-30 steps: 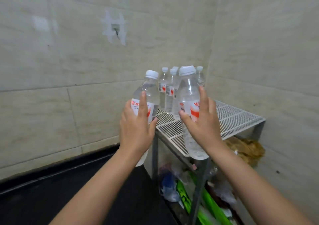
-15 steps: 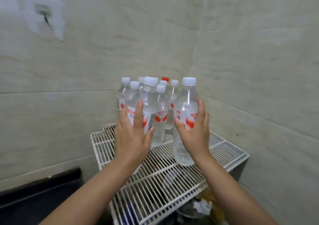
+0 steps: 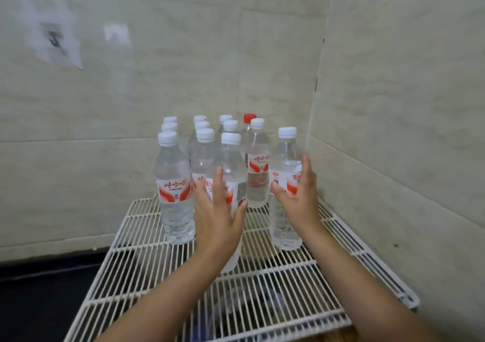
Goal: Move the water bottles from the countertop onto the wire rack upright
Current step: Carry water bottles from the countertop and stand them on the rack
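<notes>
At centre frame the left hand (image 3: pixel 216 218) has its fingers wrapped round an upright water bottle (image 3: pixel 231 163) on the wire rack (image 3: pixel 275 289). Just right of it, the right hand (image 3: pixel 299 192) likewise grips another upright bottle (image 3: pixel 284 158), in front of the standing cluster of bottles (image 3: pixel 199 142).

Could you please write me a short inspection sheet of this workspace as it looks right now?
Surface: white wire rack in a tiled corner, front part bare.
Job's things: upright water bottles clustered at the back; one red-capped bottle among white caps.
Clutter: blurred items below the rack, not identifiable.
Hands: left hand around the left bottle; right hand around the right bottle; both bottles upright at rack level.
Cables: nothing seen.
Surroundings: beige tiled walls; a patched wall mark, blurred; a dark countertop at left.
</notes>
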The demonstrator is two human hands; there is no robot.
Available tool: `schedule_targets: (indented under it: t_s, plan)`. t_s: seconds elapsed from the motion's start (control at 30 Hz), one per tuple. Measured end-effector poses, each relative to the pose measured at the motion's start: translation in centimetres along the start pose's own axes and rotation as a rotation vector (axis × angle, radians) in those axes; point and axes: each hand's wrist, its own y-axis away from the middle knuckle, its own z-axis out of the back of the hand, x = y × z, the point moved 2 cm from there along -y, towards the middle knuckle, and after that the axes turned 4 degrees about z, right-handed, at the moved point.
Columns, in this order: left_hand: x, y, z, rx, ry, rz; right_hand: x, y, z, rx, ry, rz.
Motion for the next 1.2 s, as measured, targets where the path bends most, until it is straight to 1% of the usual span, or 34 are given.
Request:
schedule_targets:
  t_s: [0.1, 0.23, 0.3, 0.37, 0.47, 0.53, 0.6, 0.63, 0.7, 0.73, 0.8, 0.87, 0.9, 0.97, 1.07, 1.1, 1.2]
  plan:
    - [-0.7, 0.4, -1.8, -0.056, 0.052, 0.08, -0.9, -0.4, 0.0, 0.028, -0.051, -0.02]
    - [-1.2, 0.6, -3.6, -0.116, 0.071, 0.154, -1.3, 0.3, 0.1, -0.046, -0.022, -0.03]
    - [-1.2, 0.7, -3.7, -0.127, 0.088, 0.149, -1.1, 0.7, 0.3, -0.04, -0.017, -0.004]
    - [-0.9, 0.9, -3.5, -0.108, 0.107, 0.155, -0.7, 1.1, 0.4, -0.023, 0.011, 0.024]
    - [-0.8, 0.1, -2.0, -0.065, 0.164, 0.192, 0.7, 0.9, 0.7, -0.061, 0.074, 0.05]
    - [-1.5, -1.2, -0.5, -0.054, 0.16, 0.15, 1.7, 0.1, 1.2, -0.076, 0.098, 0.029]
    - [-2.6, -2.8, 1.2, -0.049, 0.169, 0.102, 2.5, -1.2, 2.0, -0.075, 0.072, 0.012]
    - [-3.2, -3.6, 1.9, -0.027, 0.193, 0.093, 3.0, -1.9, 2.5, -0.074, 0.062, 0.018]
    - [-4.0, -5.2, 2.8, 0.072, 0.205, 0.079, 4.0, -3.4, 3.4, -0.029, 0.09, 0.04]
    - [-4.4, -5.9, 3.0, 0.138, 0.181, 0.073, 4.4, -4.2, 3.8, 0.018, 0.157, 0.049]
    - [-4.9, -6.9, 3.3, 0.254, 0.138, 0.056, 5.3, -5.6, 4.3, 0.134, 0.43, 0.09]
    - [-5.1, -7.6, 3.4, 0.322, 0.105, 0.018, 5.9, -6.6, 4.4, 0.252, 0.726, 0.102]
    - [-5.0, -7.8, 3.5, 0.338, 0.08, -0.005, 6.2, -7.0, 4.4, 0.3, 0.823, 0.083]
    - [-4.6, -8.1, 3.9, 0.343, 0.065, -0.016, 6.5, -7.6, 4.4, 0.329, 0.866, 0.051]
    - [-4.0, -8.4, 4.3, 0.319, 0.14, 0.026, 7.2, -8.3, 4.4, 0.295, 0.786, 0.075]
    - [-4.0, -8.4, 4.4, 0.303, 0.145, 0.029, 7.5, -8.5, 4.2, 0.305, 0.8, 0.083]
    - [-3.9, -8.4, 4.4, 0.225, 0.102, 0.035, 8.3, -8.9, 3.7, 0.425, 0.948, 0.128]
